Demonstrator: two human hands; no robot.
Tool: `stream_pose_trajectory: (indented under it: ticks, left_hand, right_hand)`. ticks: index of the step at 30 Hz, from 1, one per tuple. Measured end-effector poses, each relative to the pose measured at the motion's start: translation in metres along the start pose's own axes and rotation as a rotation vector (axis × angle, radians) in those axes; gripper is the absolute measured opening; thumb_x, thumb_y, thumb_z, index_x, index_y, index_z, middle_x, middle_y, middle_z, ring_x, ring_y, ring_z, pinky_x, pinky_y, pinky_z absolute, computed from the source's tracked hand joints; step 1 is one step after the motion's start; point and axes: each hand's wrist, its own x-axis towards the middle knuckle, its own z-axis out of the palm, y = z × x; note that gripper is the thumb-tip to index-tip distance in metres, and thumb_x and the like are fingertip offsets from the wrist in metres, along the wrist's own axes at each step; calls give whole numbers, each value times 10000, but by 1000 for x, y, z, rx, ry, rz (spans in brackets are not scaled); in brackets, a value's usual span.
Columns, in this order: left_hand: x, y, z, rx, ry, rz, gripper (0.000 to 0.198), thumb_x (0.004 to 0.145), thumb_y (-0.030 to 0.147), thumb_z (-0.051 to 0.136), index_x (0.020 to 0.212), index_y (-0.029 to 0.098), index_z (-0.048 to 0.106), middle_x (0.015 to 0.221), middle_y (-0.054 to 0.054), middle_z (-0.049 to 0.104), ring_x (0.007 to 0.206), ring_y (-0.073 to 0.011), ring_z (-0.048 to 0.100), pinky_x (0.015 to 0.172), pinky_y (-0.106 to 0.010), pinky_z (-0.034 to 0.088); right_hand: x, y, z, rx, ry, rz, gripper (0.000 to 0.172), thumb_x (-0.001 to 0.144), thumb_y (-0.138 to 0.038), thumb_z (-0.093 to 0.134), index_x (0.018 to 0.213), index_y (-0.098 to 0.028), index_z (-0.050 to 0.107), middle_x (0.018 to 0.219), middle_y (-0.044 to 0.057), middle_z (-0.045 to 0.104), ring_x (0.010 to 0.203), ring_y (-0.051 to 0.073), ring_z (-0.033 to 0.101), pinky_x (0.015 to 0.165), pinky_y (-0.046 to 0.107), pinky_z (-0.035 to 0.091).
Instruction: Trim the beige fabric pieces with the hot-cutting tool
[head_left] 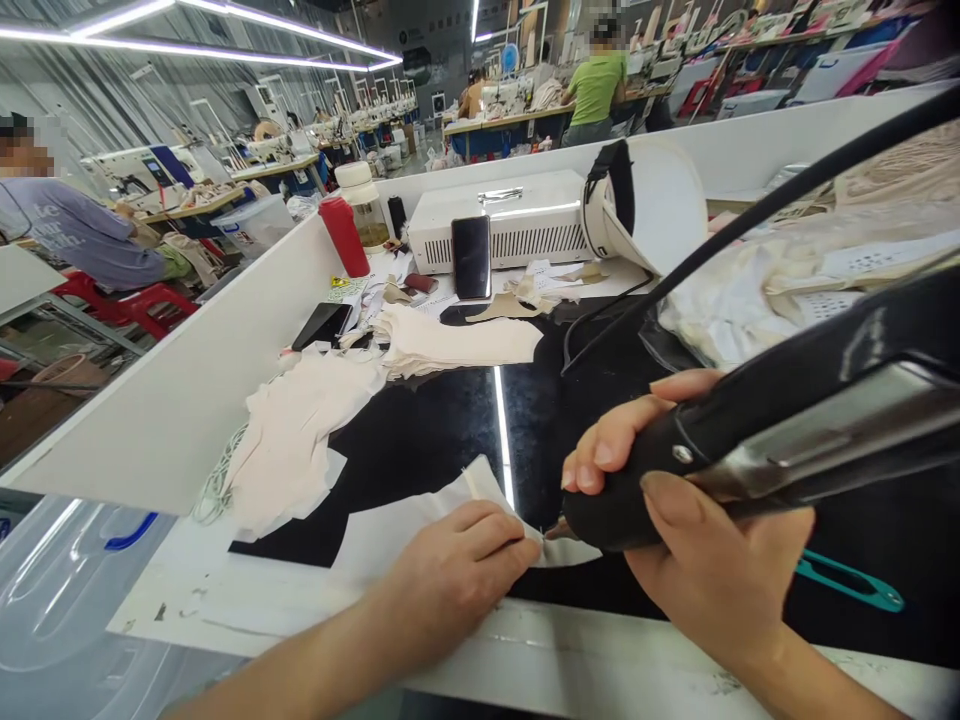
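Note:
My left hand point(469, 575) is closed, fingers pinched on the edge of a white fabric piece point(390, 530) that lies over the black work surface point(420, 430). In my right hand point(712, 560) is a black corded tool point(810, 400) with a metal lever, its rounded end pointing left, just right of the pinched fabric. Part of the fabric stretches to the right beneath that end. The exact contact there is hard to make out. Pale pink fabric pieces point(300, 430) lie in a pile at the left, and another stack point(465, 342) lies behind.
A teal tool point(851, 580) lies at the right. Behind stand a white vented box point(517, 225), a phone point(472, 258), a red bottle point(345, 237) and a jar point(366, 210). A black cable point(750, 215) crosses the right side. Other people sit farther off.

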Motion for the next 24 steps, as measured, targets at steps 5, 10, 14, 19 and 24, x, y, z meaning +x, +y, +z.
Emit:
stream_pose_trajectory:
  ticks: [5,10,14,19,24]
  left_hand:
    - [-1,-1,-2,5,-23,3,240,1219,87,511,1335,116,719,1126,-97,797,1045,-222,747,1016,-316,691]
    - [-3,-3,-3,6,-49,-4,263,1206,67,516,1370,129,713,1160,-97,810,1052,-225,761,1012,-337,707]
    - [-4,-5,-2,15,-53,-3,280,1215,81,505,1397,146,707,1192,-107,822,1087,-236,783,1011,-364,721]
    - [-4,-4,-3,6,-30,-11,276,1232,111,487,1381,173,712,1128,-92,824,1010,-224,778,958,-349,720]
    - [1,-6,-9,-38,-3,-76,229,1239,140,520,1272,186,742,1102,-74,817,980,-197,784,909,-287,686]
  right_hand:
    - [4,2,10,68,39,4,426,946,-500,1014,1254,-362,754,849,-57,760,668,154,714,668,326,669]
    - [4,8,18,95,30,12,480,927,-539,1022,1245,-348,718,862,-66,756,656,143,679,649,324,658]
    - [3,10,21,36,44,5,475,936,-591,999,1208,-345,698,840,-68,739,663,144,695,625,303,652]
    - [8,5,22,19,53,9,536,885,-653,1016,1165,-334,689,832,-69,733,630,141,670,558,282,636]
    - [19,-4,10,-119,53,-70,498,884,-663,1011,1103,-320,723,857,-53,791,650,152,744,637,284,695]
